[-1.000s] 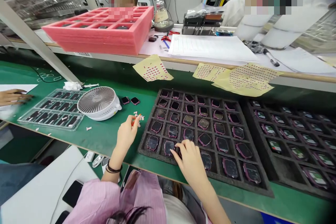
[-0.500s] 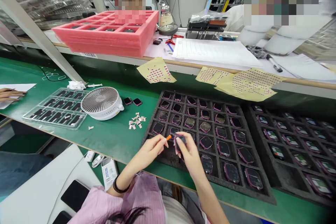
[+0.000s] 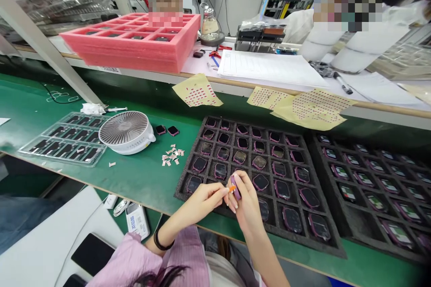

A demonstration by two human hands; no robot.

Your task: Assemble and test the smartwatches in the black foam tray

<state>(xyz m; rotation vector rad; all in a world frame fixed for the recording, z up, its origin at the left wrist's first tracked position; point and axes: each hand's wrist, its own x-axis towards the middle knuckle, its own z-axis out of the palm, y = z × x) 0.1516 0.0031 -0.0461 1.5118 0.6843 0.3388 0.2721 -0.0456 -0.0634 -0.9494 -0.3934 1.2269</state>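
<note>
Left hand (image 3: 212, 197): pinching an orange tool (image 3: 232, 189), fingers nearly closed. Right hand (image 3: 243, 190): gripping a purple watch case (image 3: 235, 187), fingers curled. Foam tray (image 3: 272, 197): lying beneath both hands. Small white pieces (image 3: 173, 155): lying beyond the left hand.

Much of the purple watch case (image 3: 236, 189) is covered by the right hand (image 3: 248, 199), and the orange tool (image 3: 232, 189) is partly hidden by the left hand (image 3: 209, 198). At lower right, the dark tray (image 3: 358, 220) is cut off; at bottom left, the lower phone (image 3: 74, 281) is too. Print on the papers (image 3: 269, 69), upper right, cannot be read.
</note>
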